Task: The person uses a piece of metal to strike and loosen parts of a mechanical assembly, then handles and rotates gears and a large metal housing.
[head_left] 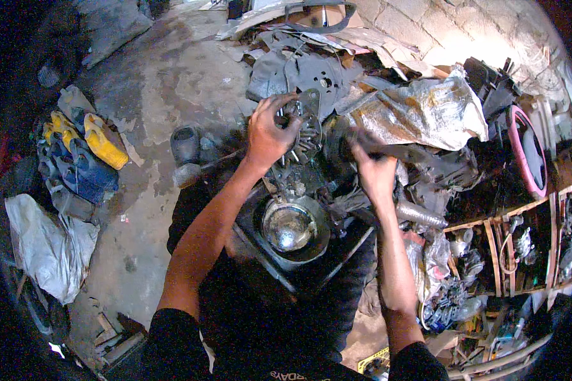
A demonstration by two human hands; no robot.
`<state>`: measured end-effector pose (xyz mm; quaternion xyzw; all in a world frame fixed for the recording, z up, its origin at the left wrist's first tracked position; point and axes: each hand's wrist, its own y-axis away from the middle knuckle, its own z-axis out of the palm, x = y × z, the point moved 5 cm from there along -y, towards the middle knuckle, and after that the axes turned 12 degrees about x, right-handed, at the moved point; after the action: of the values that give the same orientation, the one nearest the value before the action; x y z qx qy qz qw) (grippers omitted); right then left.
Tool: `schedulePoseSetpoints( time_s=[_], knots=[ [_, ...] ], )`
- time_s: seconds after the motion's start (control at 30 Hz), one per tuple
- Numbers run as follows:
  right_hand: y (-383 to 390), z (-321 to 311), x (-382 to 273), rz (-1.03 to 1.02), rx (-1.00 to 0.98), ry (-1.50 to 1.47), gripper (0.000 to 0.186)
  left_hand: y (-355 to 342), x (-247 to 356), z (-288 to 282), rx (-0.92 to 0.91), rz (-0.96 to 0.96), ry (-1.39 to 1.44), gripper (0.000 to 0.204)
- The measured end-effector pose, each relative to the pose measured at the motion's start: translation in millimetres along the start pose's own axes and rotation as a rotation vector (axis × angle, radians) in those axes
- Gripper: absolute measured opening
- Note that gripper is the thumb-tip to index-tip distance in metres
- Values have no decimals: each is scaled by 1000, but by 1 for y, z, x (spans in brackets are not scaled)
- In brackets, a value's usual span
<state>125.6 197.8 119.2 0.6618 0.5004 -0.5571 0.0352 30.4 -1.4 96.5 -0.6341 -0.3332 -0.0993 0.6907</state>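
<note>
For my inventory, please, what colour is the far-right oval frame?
The oval frame is pink, best seen in the head view.

left fingers (pixel 279 101) at metal parts (pixel 306 141) | right fingers (pixel 362 147) blurred, near sack (pixel 426 111) | round bowl (pixel 316 245)

Both bare forearms (pixel 203 238) are extended forward; left hand (pixel 270 130) is held farther out, fingers curled toward thumb; right hand (pixel 376 168) is partly blurred at the fingers.

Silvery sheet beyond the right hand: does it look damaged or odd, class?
The silvery sheet lies crumpled, with brownish patches that look odd against its shiny surface, perhaps stains. Whether it is torn, I cannot tell.
</note>
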Motion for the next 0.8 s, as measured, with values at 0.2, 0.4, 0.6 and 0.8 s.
schedulePoseSetpoints(
  time_s=[0.2,0.4,0.6,0.8],
  knots=[
    [57,22,-6,-108,101,-30,29,0,-4,4,7,7,-60,38],
    [59,10,1,57,273,-123,27,-1,-7,-2,-42,-64,-31,39],
    [58,30,-24,-239,221,-15,33,-11,-2,-1,-201,33,-11,40],
    [47,14,-34,-194,234,20,26,-9,-1,-8,-188,88,19,46]
  ],
)
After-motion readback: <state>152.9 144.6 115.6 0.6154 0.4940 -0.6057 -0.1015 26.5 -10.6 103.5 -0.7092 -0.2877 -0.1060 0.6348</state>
